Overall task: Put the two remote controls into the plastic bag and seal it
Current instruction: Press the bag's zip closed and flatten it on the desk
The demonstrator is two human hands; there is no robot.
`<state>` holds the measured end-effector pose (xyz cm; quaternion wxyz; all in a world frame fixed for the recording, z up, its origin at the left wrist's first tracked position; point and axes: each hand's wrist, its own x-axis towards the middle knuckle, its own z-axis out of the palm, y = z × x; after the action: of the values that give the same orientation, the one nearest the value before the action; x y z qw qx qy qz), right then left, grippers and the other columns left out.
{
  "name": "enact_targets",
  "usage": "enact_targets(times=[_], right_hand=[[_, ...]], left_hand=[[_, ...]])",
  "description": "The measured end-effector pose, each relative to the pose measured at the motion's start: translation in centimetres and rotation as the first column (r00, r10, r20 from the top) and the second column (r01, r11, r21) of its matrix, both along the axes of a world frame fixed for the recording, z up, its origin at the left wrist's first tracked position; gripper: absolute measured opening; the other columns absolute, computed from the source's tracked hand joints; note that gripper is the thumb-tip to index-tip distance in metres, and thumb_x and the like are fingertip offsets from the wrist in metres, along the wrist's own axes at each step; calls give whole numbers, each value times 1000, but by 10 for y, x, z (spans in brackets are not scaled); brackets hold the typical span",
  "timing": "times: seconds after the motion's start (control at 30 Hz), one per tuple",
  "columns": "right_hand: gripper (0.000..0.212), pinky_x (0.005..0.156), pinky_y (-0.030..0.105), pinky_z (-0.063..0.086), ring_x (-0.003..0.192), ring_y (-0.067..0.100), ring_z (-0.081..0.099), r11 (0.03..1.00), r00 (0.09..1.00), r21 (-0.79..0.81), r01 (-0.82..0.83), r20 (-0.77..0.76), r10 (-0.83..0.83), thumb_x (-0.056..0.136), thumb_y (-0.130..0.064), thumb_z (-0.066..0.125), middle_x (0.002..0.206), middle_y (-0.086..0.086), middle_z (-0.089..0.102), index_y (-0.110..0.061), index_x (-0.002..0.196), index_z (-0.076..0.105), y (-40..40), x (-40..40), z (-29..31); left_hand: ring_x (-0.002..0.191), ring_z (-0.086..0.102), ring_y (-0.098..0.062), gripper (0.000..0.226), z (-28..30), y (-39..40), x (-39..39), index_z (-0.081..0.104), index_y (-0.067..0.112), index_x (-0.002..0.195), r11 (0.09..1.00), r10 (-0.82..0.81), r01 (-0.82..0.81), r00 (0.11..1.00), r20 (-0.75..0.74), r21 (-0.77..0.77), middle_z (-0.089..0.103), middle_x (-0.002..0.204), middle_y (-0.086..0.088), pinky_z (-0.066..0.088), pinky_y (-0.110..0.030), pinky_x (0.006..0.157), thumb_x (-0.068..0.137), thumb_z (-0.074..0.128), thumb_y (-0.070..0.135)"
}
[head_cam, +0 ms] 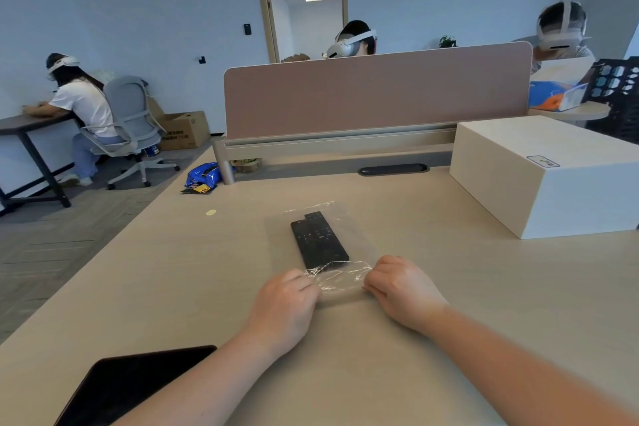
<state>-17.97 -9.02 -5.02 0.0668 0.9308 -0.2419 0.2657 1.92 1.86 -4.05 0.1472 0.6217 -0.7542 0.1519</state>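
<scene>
Table point(432, 339): plastic bag point(321, 245) lies flat at middle, long axis running away from person, mouth at near end. Two remote controls point(318, 242) inside, side by side, black, slim. Left hand point(285, 304) and right hand point(403, 289) equally near, fingers curled, each pinching one mouth corner (crinkled film between them, seal seemingly not yet pressed).

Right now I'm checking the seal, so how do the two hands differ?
The left hand pinches the plastic bag at its near-left corner; the right hand pinches the near-right corner. The left sits nearer the remote controls. Both are curled, resting on the desk.
</scene>
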Motion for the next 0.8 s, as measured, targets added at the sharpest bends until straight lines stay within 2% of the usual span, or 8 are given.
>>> enact_targets(times=[0.1,0.23,0.37,0.43,0.5,0.63,0.73,0.8], right_hand=[[16,45,22,46,61,17,59,1000,1000,-3,27,13,-27,67,-18,67,51,-7,60,-19,53,61,0,-4,-3],[29,45,22,46,65,14,59,999,998,4,48,27,-48,78,-29,47,53,-10,60,-20,54,60,2,-8,-8],[18,46,20,44,67,13,55,999,999,-1,36,13,-36,71,-22,65,54,-10,61,-21,54,60,4,-9,-6],[16,47,21,46,66,15,60,1000,999,10,20,-45,-19,60,-15,77,57,-11,63,-22,57,63,4,-12,-6],[21,51,23,48,69,14,64,1000,994,1,15,-109,-15,58,-12,77,69,-16,69,-28,69,69,4,-19,-4],[32,60,24,49,74,10,65,998,973,14,65,-221,-61,72,-24,42,87,-25,71,-33,84,70,16,-35,1],[45,72,29,45,85,15,63,989,968,69,132,-223,-113,73,-30,25,91,-16,72,-25,86,68,23,-32,5],[50,77,31,43,88,21,63,968,977,161,192,-122,-174,76,-33,22,88,-5,73,-21,88,69,24,-30,9]], left_hand=[[63,60,-17,17,1,7,9,60,20,58,999,40,-41,999,35,23,61,57,6,51,-26,48,61,74,10],[59,59,-17,25,5,19,15,58,20,54,997,39,-45,995,88,66,60,55,6,49,-23,45,54,80,7],[52,57,-13,31,14,25,14,56,22,48,983,86,-113,979,186,141,56,51,9,42,-20,38,41,83,10],[63,62,-18,20,19,30,9,61,20,63,969,123,-159,974,190,190,62,66,6,47,-23,47,55,77,10],[91,60,-27,14,23,33,10,62,17,90,933,157,-208,969,190,295,63,95,-1,50,-34,70,83,52,12],[103,55,-22,38,26,46,12,64,20,104,900,164,-195,980,113,390,57,111,5,50,-37,82,92,34,40],[93,58,-25,46,29,42,6,65,12,82,882,296,-258,955,-37,394,56,92,0,45,-33,70,96,34,43],[89,57,-26,42,28,34,2,60,11,74,875,377,-330,924,-70,354,47,83,0,40,-32,65,95,38,40]])
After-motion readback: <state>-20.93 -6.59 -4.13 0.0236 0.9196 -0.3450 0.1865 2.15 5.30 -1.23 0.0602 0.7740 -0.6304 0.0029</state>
